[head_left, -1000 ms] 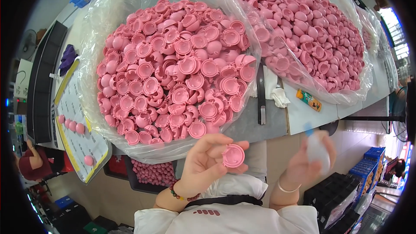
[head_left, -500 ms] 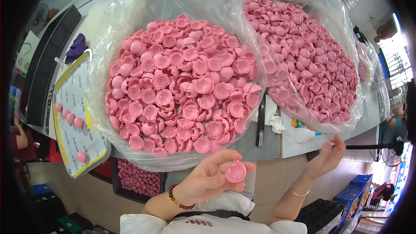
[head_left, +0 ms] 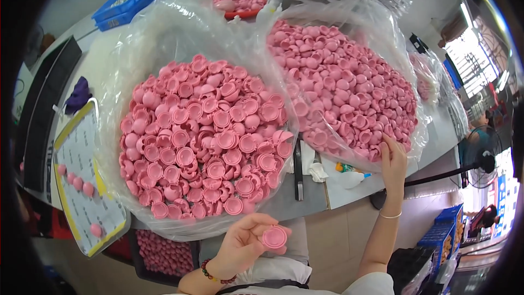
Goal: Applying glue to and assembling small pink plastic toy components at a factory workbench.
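My left hand [head_left: 244,245] is closed on a round pink half shell [head_left: 274,237], its rimmed hollow side facing up, below the near edge of the left bag. My right hand [head_left: 393,159] reaches into the near right edge of the right bag [head_left: 376,8]. Its fingers are curled against a pink half shell [head_left: 376,153] at the edge of the heap, and the fingertips are partly hidden among the shells. In that bag lie many pink domed half shells [head_left: 349,84]. The left clear plastic bag [head_left: 109,147] holds pink half shells with rims [head_left: 215,169].
Left of the bags lies a yellow-edged tray [head_left: 82,155] with several pink balls. Below it stands a dark bin [head_left: 187,281] of pink balls. A black strip-shaped tool [head_left: 298,172], a crumpled tissue [head_left: 317,172] and a white bottle [head_left: 349,179] lie between the bags' near ends.
My right hand has moved from over the table's front edge up and forward to the right bag's shells. My left hand still holds its half shell. The whole view has shifted.
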Demonstrator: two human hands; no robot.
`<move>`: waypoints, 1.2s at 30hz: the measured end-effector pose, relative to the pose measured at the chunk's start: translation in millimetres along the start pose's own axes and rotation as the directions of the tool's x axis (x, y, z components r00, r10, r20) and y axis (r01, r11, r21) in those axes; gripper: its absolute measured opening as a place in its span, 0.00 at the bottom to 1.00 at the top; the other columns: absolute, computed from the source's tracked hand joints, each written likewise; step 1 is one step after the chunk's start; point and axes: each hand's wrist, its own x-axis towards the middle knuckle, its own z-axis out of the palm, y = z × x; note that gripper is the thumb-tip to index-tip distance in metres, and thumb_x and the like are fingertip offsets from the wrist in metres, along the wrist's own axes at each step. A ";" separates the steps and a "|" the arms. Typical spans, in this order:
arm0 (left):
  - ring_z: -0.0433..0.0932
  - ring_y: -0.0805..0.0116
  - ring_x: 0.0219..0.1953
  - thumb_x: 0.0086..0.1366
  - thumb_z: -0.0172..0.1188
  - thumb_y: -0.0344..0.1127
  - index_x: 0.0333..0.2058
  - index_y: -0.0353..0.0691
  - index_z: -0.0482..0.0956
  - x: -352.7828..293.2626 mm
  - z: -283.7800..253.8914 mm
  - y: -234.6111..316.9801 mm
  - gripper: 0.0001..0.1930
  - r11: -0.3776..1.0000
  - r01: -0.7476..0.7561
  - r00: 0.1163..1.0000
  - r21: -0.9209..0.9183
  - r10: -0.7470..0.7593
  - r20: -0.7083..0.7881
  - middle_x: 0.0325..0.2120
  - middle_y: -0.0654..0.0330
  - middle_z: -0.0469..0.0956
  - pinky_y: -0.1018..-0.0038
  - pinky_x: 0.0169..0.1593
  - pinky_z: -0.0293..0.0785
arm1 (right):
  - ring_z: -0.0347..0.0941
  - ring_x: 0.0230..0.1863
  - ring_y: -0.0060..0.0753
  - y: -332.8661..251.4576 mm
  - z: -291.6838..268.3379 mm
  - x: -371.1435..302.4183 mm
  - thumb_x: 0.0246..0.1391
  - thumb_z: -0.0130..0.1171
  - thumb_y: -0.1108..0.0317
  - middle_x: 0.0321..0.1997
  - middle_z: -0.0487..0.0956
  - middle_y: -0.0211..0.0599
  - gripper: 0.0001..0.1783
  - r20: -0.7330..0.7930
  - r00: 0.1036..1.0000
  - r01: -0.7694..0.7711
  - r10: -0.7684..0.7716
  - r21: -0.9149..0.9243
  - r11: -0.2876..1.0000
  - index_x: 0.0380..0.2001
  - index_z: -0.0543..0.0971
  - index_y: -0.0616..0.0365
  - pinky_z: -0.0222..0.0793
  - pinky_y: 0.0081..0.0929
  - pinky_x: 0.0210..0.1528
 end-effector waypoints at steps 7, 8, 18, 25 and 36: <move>0.75 0.60 0.34 0.53 0.58 0.34 0.47 0.34 0.61 0.6 -0.1 -8.8 0.24 0.966 0.074 0.995 -0.250 -0.054 0.084 0.42 0.43 0.69 0.72 0.38 0.73 | 0.65 0.31 0.15 30.4 -8.8 10.7 0.43 0.51 0.80 0.28 0.70 0.29 0.17 0.250 0.959 -0.232 0.135 0.410 0.882 0.41 0.71 0.64 0.64 0.13 0.30; 0.75 0.60 0.34 0.53 0.58 0.34 0.47 0.34 0.61 -0.6 -0.3 -8.7 0.24 0.967 0.071 0.995 -0.244 -0.050 0.090 0.42 0.43 0.69 0.72 0.38 0.73 | 0.64 0.32 0.14 33.4 -9.2 11.6 0.42 0.51 0.81 0.30 0.70 0.28 0.18 0.292 0.951 -0.238 0.100 0.489 0.839 0.42 0.70 0.65 0.64 0.13 0.31; 0.75 0.62 0.34 0.54 0.56 0.31 0.47 0.34 0.61 -4.2 -1.0 -3.4 0.22 0.996 -0.053 0.997 -0.078 0.058 0.059 0.43 0.44 0.68 0.72 0.38 0.72 | 0.67 0.30 0.17 -17.1 -51.9 -15.4 0.45 0.54 0.72 0.29 0.71 0.29 0.15 0.085 0.976 -0.169 0.201 0.874 0.456 0.38 0.70 0.64 0.66 0.14 0.32; 0.75 0.66 0.28 0.50 0.61 0.37 0.43 0.34 0.62 -4.0 8.2 -3.3 0.24 0.940 -0.211 0.964 0.269 0.246 -0.104 0.39 0.47 0.71 0.75 0.30 0.73 | 0.69 0.22 0.25 -132.7 -9.0 -66.6 0.48 0.51 0.71 0.22 0.72 0.34 0.06 0.592 0.711 -0.185 -0.380 0.679 0.711 0.29 0.72 0.62 0.63 0.23 0.23; 0.75 0.66 0.34 0.54 0.55 0.26 0.45 0.33 0.61 -5.6 -5.7 -7.6 0.20 0.958 -0.227 0.971 0.175 0.237 -0.037 0.43 0.43 0.68 0.72 0.37 0.73 | 0.68 0.27 0.35 -159.0 22.2 -87.7 0.40 0.57 0.73 0.27 0.69 0.36 0.13 0.178 0.931 0.229 -0.320 0.399 0.888 0.34 0.72 0.61 0.65 0.25 0.27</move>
